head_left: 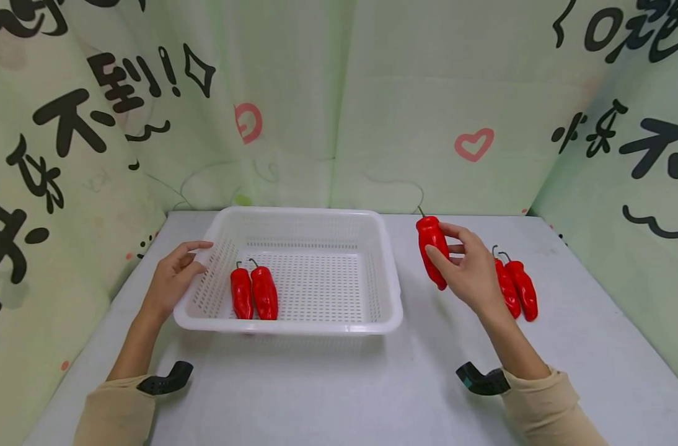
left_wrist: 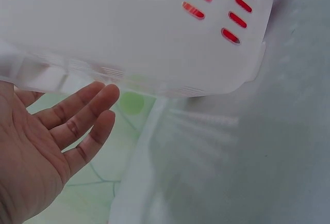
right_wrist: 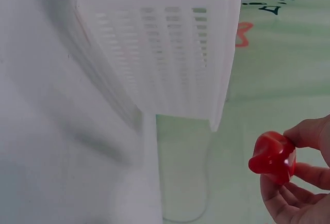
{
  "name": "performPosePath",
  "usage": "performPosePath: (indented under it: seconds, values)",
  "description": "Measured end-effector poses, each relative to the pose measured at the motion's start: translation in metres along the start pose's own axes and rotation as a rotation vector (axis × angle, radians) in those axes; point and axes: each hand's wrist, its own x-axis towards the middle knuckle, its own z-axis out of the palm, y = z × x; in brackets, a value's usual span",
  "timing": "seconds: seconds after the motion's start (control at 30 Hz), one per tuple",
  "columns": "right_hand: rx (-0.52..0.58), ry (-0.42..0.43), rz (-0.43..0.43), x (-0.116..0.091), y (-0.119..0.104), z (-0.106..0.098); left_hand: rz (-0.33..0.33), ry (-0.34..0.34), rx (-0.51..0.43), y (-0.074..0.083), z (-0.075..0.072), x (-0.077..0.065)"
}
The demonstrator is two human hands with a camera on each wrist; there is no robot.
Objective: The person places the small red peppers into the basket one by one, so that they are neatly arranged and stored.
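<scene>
My right hand (head_left: 473, 269) holds a red pepper (head_left: 431, 248) between thumb and fingers, above the table to the right of the basket. Its green stem points up; in the right wrist view the same pepper (right_wrist: 273, 157) shows end-on at the fingertips. At the left side of the white plastic basket (head_left: 300, 328), my left hand (head_left: 174, 275) holds the rim with thumb and forefinger. The left wrist view shows its other fingers (left_wrist: 85, 121) loosely extended beside the rim, the thumb hidden. Two red peppers (head_left: 264, 293) lie side by side inside the basket, towards its left front.
Two more red peppers (head_left: 522, 290) lie on the white table (head_left: 328, 390) to the right, partly behind the right hand and wrist. A pale green curtain (head_left: 372, 124) with black lettering hangs along the back and both sides.
</scene>
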Motion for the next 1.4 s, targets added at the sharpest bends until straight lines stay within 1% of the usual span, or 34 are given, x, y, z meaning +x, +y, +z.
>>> performPosePath:
  seconds: [0.13, 0.5, 0.93, 1.17, 1.4]
  values:
    - [0.023, -0.002, -0.042, 0.001, -0.011, 0.003, 0.001, 0.004, 0.004, 0.000, 0.000, 0.000]
    - [0.091, -0.051, -0.089, 0.004, -0.042, 0.015, 0.006, 0.004, -0.010, 0.000, 0.001, 0.000]
    - [0.143, -0.097, -0.105, 0.009, -0.065, 0.037, -0.002, 0.005, 0.002, -0.001, 0.000, 0.000]
    - [0.164, -0.148, -0.104, 0.006, -0.076, 0.052, 0.002, 0.001, -0.005, 0.000, 0.000, 0.000]
    - [0.212, -0.178, -0.104, 0.004, -0.084, 0.065, 0.009, -0.003, 0.002, 0.002, 0.001, 0.002]
